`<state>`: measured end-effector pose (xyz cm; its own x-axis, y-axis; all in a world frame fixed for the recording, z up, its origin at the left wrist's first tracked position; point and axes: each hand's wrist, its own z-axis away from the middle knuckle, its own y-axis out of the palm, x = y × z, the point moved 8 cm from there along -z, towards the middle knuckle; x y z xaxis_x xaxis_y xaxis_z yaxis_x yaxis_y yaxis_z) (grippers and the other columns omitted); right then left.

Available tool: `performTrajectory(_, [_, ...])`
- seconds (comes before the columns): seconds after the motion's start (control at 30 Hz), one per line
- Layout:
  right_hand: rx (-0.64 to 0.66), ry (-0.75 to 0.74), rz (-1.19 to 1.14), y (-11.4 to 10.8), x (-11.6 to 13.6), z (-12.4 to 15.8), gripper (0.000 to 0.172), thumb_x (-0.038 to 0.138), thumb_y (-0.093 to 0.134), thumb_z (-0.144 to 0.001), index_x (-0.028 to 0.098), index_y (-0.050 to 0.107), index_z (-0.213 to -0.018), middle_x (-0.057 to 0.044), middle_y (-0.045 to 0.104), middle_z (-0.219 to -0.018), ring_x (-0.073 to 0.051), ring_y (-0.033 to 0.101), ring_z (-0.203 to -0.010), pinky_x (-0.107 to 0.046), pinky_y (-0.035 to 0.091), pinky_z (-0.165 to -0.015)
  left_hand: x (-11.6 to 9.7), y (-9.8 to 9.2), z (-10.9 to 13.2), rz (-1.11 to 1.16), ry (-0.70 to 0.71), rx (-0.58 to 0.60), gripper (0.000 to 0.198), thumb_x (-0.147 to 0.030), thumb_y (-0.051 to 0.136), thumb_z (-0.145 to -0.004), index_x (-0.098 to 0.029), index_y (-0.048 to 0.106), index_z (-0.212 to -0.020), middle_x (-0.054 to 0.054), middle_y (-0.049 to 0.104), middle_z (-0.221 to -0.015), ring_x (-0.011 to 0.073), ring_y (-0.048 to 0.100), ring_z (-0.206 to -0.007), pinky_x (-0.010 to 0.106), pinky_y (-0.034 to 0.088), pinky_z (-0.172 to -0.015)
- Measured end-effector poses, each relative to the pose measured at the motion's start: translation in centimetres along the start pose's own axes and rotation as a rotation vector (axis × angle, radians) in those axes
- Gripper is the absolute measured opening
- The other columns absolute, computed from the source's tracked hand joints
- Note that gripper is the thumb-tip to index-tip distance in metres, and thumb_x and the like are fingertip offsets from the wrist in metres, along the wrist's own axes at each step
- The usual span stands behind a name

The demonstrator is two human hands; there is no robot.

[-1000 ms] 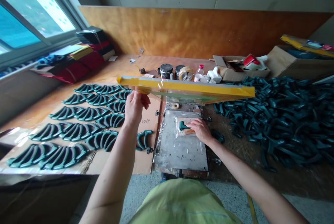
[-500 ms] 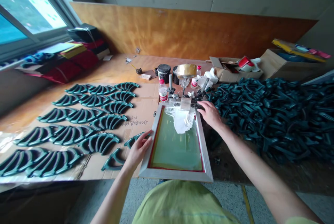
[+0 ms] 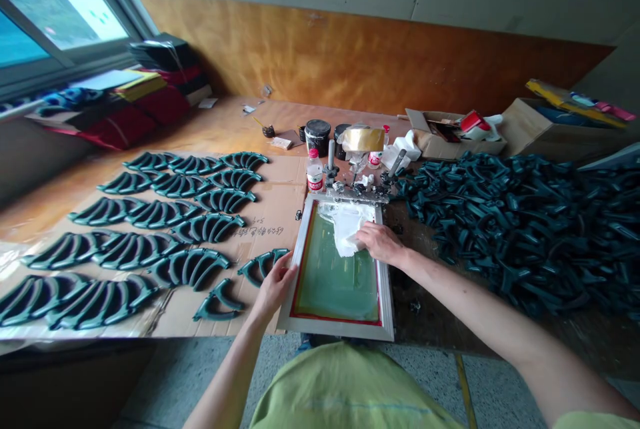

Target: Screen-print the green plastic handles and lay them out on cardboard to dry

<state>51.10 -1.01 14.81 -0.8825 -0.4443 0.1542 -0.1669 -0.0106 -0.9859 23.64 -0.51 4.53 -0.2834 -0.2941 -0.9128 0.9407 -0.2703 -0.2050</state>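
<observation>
A silk-screen frame (image 3: 387, 302) with a silver rim and green mesh lies in front of me, its far end at a metal clamp (image 3: 357, 195). White ink (image 3: 330, 214) is smeared over the far part of the mesh. My left hand (image 3: 279, 280) grips the frame's left rim. My right hand (image 3: 379, 242) is closed on a pale scraper (image 3: 351, 221) in the ink; its fingers partly hide the scraper. Just left of my left hand, dark green curved plastic parts (image 3: 220, 302) lie on cardboard.
Rows of the same parts (image 3: 145, 249) cover the cardboard (image 3: 273, 182) on the left. A big heap of them (image 3: 505, 222) fills the right. Behind the clamp stand a red-capped bottle (image 3: 315, 172), a black tub (image 3: 318, 135) and a tape roll (image 3: 367, 140). Cardboard boxes (image 3: 523, 125) are at back right.
My right hand has moved left from the frame's far right corner and taken hold of the scraper, which is now lower over the ink. My left hand stays on the left rim.
</observation>
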Motion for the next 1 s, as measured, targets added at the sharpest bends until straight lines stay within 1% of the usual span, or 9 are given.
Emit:
performTrajectory(0.1, [0.042,-0.083,-0.061,-0.7,0.0,0.6,0.024,-0.003,0.054,-0.074,0.018,0.065,-0.078,-0.003,0.065,-0.079,-0.017,0.057,-0.081,-0.025,0.04,-0.069,0.3,0.2,0.0,0.012,-0.009,0.014,0.075,-0.06,0.062,-0.076,-0.016,0.052,-0.136,0.003,0.068,-0.079,0.0189,0.062,-0.068,0.028,0.048,-0.062])
performTrajectory(0.23, [-0.084,0.039,-0.055,-0.8,-1.2,-0.6,0.016,0.004,0.059,-0.079,0.019,0.064,-0.079,-0.003,0.064,-0.08,-0.018,0.056,-0.081,-0.026,0.041,-0.069,0.1,0.2,-0.1,-0.011,0.008,0.029,0.072,-0.06,0.061,-0.077,-0.015,0.054,-0.133,0.004,0.068,-0.08,0.02,0.063,-0.071,0.029,0.049,-0.064])
performTrajectory(0.33, [-0.197,0.03,0.02,0.5,0.3,0.3,0.024,-0.001,0.049,-0.083,0.016,0.066,-0.088,-0.009,0.066,-0.089,-0.021,0.056,-0.09,-0.03,0.045,-0.076,-0.3,0.0,0.1,-0.016,0.007,0.021,0.073,-0.06,0.061,-0.076,-0.014,0.055,-0.133,0.003,0.067,-0.077,0.0196,0.062,-0.068,0.028,0.048,-0.062])
performTrajectory(0.47, [-0.201,-0.075,-0.045,1.3,1.5,2.1,0.027,0.001,0.047,-0.086,0.016,0.068,-0.094,-0.009,0.067,-0.09,-0.02,0.058,-0.09,-0.032,0.049,-0.079,-0.8,-0.1,0.4,-0.011,-0.007,0.011,0.074,-0.061,0.061,-0.076,-0.014,0.056,-0.132,0.003,0.066,-0.076,0.018,0.06,-0.065,0.026,0.046,-0.057])
performTrajectory(0.57, [-0.197,0.019,-0.164,-0.6,-1.0,0.4,0.019,0.01,0.061,-0.085,0.019,0.068,-0.1,-0.005,0.069,-0.094,-0.018,0.061,-0.087,-0.03,0.05,-0.078,-1.6,-0.2,0.7,-0.015,-0.017,0.019,0.075,-0.062,0.063,-0.075,-0.014,0.056,-0.132,0.003,0.066,-0.078,0.0176,0.06,-0.067,0.026,0.046,-0.059])
performTrajectory(0.63, [-0.214,0.156,-0.219,-2.4,-3.4,-1.9,0.036,0.016,0.069,-0.082,0.023,0.064,-0.117,-0.004,0.069,-0.107,-0.017,0.062,-0.092,-0.03,0.05,-0.083,-2.6,-0.5,1.1,-0.011,-0.021,0.031,0.079,-0.061,0.065,-0.073,-0.015,0.053,-0.135,0.002,0.067,-0.078,0.018,0.061,-0.067,0.026,0.046,-0.059])
performTrajectory(0.77, [-0.19,0.41,-0.136,-4.9,-7.6,-4.9,0.062,0.027,0.071,-0.081,0.028,0.049,-0.14,-0.006,0.066,-0.114,-0.021,0.063,-0.096,-0.031,0.048,-0.085,-6.1,-1.5,1.9,0.064,-0.043,0.078,0.079,-0.063,0.066,-0.071,-0.022,0.053,-0.137,0.001,0.069,-0.078,0.0192,0.062,-0.067,0.026,0.046,-0.056])
performTrajectory(0.9, [-0.358,0.617,-0.059,-6.5,-11.9,-1.4,0.04,0.036,0.056,-0.091,0.021,0.057,-0.128,-0.01,0.068,-0.106,-0.023,0.062,-0.091,-0.033,0.046,-0.079,-11.5,-2.4,1.3,0.201,0.016,0.063,0.066,-0.072,0.056,-0.075,-0.019,0.069,-0.112,0.003,0.071,-0.082,0.019,0.063,-0.069,0.027,0.049,-0.059])
performTrajectory(1.0, [-0.357,0.68,-0.095,-4.1,-13.8,2.9,0.021,0.028,0.05,-0.093,0.016,0.064,-0.102,-0.008,0.069,-0.086,-0.021,0.062,-0.077,-0.031,0.045,-0.072,-16.6,-2.6,-0.2,0.334,0.21,0.007,0.062,-0.071,0.051,-0.079,-0.016,0.069,-0.101,0.006,0.071,-0.091,0.0173,0.063,-0.071,0.028,0.05,-0.063])
